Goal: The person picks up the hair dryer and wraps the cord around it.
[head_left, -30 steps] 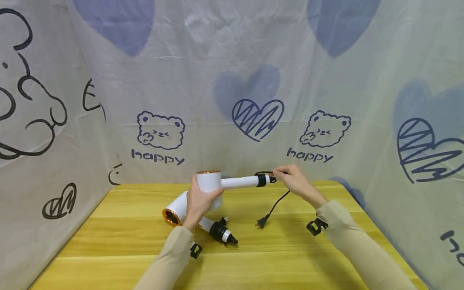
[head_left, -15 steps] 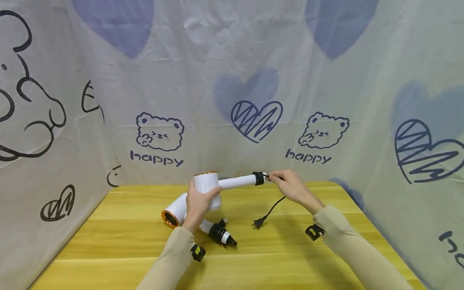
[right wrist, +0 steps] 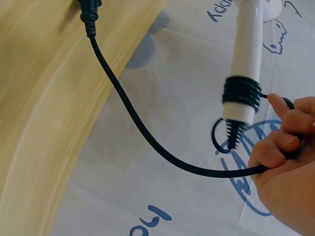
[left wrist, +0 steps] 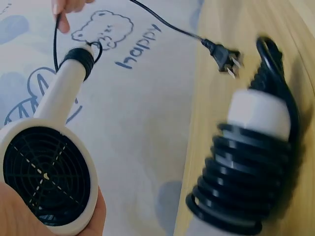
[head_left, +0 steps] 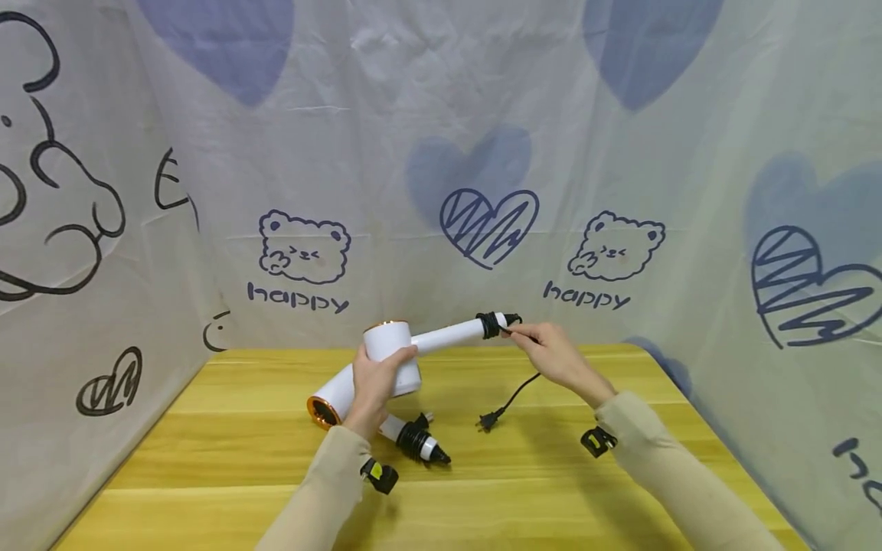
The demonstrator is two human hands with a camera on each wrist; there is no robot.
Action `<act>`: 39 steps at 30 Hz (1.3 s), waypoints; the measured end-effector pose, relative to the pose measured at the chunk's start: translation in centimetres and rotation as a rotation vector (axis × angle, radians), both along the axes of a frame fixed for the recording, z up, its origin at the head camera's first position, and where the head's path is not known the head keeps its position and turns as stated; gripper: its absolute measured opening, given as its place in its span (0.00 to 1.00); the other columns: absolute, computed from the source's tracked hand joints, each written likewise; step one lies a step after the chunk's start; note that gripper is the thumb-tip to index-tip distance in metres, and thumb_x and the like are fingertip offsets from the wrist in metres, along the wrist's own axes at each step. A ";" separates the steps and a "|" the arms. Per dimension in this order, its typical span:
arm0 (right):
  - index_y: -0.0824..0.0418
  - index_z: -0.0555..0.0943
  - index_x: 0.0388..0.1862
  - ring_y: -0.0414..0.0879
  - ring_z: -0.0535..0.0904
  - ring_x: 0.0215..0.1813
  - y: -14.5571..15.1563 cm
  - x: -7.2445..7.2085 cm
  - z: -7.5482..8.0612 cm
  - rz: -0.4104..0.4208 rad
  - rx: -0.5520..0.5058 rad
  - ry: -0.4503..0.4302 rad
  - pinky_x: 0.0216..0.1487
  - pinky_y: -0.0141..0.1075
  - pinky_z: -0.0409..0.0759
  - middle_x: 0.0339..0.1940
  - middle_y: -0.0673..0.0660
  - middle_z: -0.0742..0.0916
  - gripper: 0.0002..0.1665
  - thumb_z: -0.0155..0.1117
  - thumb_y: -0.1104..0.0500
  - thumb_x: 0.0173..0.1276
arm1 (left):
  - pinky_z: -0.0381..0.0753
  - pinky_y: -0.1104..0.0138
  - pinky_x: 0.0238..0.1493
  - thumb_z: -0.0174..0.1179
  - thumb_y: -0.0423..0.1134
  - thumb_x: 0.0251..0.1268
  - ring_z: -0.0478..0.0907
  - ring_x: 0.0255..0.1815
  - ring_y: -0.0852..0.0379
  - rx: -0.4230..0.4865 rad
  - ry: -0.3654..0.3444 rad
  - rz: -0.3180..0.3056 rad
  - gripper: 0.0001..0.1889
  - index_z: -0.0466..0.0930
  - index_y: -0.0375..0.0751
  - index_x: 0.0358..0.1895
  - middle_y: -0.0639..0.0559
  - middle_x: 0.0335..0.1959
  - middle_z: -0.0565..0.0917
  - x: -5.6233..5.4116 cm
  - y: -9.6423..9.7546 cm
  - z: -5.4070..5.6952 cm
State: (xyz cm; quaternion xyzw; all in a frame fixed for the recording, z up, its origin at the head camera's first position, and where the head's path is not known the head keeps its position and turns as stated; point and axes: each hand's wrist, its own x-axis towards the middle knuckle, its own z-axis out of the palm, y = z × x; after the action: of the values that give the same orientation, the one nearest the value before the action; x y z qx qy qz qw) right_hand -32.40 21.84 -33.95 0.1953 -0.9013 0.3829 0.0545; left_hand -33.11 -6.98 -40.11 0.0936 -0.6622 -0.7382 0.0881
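My left hand (head_left: 374, 380) grips the head of a white hair dryer (head_left: 448, 334) with an orange rim, held up over the table with its handle pointing right and slightly upward. Black cord is wound in several turns near the handle's end. The right hand (head_left: 551, 356) holds the loose stretch of that power cord (right wrist: 182, 167) in curled fingers, close by the handle's end. From the hand the cord hangs down to a two-pin plug (head_left: 489, 420). In the left wrist view, the dryer's round black grille (left wrist: 47, 174) faces the camera.
A second white hair dryer (head_left: 334, 394) lies on the wooden table (head_left: 207, 459) beneath the left forearm, its coiled cord (head_left: 413, 440) round the handle. Printed cloth (head_left: 441, 99) walls stand behind the table and on both sides.
The dryer's handle end has tilted upward, and its head has shifted slightly left. My right hand has drawn the cord in below the handle's end. The plug has swung a little left.
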 end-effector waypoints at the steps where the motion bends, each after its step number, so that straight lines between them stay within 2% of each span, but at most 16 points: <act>1: 0.58 0.80 0.61 0.40 0.54 0.13 -0.1 0.1 -0.1 0.008 0.008 0.000 0.13 0.28 0.56 0.21 0.53 0.77 0.21 0.46 0.54 0.80 | 0.84 0.58 0.44 0.74 0.46 0.49 0.76 0.50 0.45 0.020 -0.004 0.006 0.44 0.59 0.44 0.69 0.42 0.57 0.73 0.0 0.0 0.0; 4: 0.58 0.77 0.65 0.39 0.55 0.13 -0.1 0.2 -0.3 0.041 0.039 0.002 0.13 0.28 0.56 0.17 0.51 0.72 0.21 0.46 0.56 0.79 | 0.84 0.60 0.44 0.74 0.45 0.50 0.77 0.50 0.46 0.085 -0.016 0.017 0.44 0.60 0.43 0.69 0.42 0.58 0.73 0.0 0.0 0.2; 8: 0.59 0.75 0.67 0.38 0.57 0.15 0.2 0.3 -0.9 0.094 0.100 0.019 0.14 0.28 0.59 0.24 0.51 0.79 0.22 0.47 0.59 0.78 | 0.83 0.61 0.44 0.74 0.45 0.51 0.77 0.50 0.47 0.128 -0.041 0.024 0.44 0.60 0.44 0.70 0.42 0.58 0.73 -0.1 -0.2 0.3; 13: 0.57 0.73 0.69 0.39 0.58 0.16 0.4 0.3 -1.3 0.119 0.146 0.026 0.16 0.28 0.62 0.26 0.50 0.79 0.23 0.46 0.60 0.78 | 0.83 0.61 0.44 0.74 0.45 0.50 0.77 0.50 0.47 0.123 -0.051 0.027 0.45 0.59 0.44 0.71 0.42 0.58 0.73 0.0 -0.1 0.4; 19: 0.57 0.72 0.70 0.38 0.57 0.16 0.3 0.4 -1.2 0.108 0.127 0.048 0.16 0.29 0.61 0.26 0.50 0.78 0.23 0.45 0.59 0.79 | 0.83 0.58 0.47 0.74 0.44 0.49 0.77 0.51 0.46 0.103 -0.039 0.056 0.46 0.58 0.43 0.71 0.42 0.58 0.73 0.0 0.2 0.5; 30: 0.57 0.73 0.69 0.38 0.59 0.16 0.2 0.8 -1.5 0.111 0.120 0.011 0.17 0.29 0.63 0.23 0.50 0.78 0.23 0.46 0.59 0.79 | 0.82 0.54 0.51 0.76 0.45 0.47 0.75 0.53 0.44 0.036 -0.029 0.081 0.50 0.55 0.44 0.72 0.42 0.60 0.71 0.1 0.6 0.2; 36: 0.59 0.75 0.67 0.38 0.60 0.16 0.1 0.5 -2.1 0.119 0.158 0.012 0.16 0.28 0.62 0.25 0.48 0.80 0.22 0.48 0.60 0.78 | 0.82 0.55 0.51 0.75 0.46 0.48 0.75 0.53 0.45 0.069 -0.013 0.081 0.49 0.56 0.46 0.73 0.43 0.60 0.72 -0.1 0.6 0.4; 39: 0.60 0.74 0.68 0.37 0.58 0.16 0.5 0.3 -2.4 0.138 0.154 -0.018 0.16 0.27 0.61 0.29 0.47 0.83 0.22 0.47 0.62 0.78 | 0.81 0.56 0.51 0.75 0.46 0.49 0.75 0.53 0.45 0.117 -0.024 0.055 0.47 0.58 0.47 0.72 0.43 0.60 0.73 -0.2 0.7 0.4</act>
State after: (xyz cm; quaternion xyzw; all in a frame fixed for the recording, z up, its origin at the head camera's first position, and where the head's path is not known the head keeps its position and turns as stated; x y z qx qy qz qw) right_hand -32.14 22.38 -36.35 0.2572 -0.9129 0.3170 0.0048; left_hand -33.30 -6.28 -39.69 0.1256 -0.6162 -0.7717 0.0950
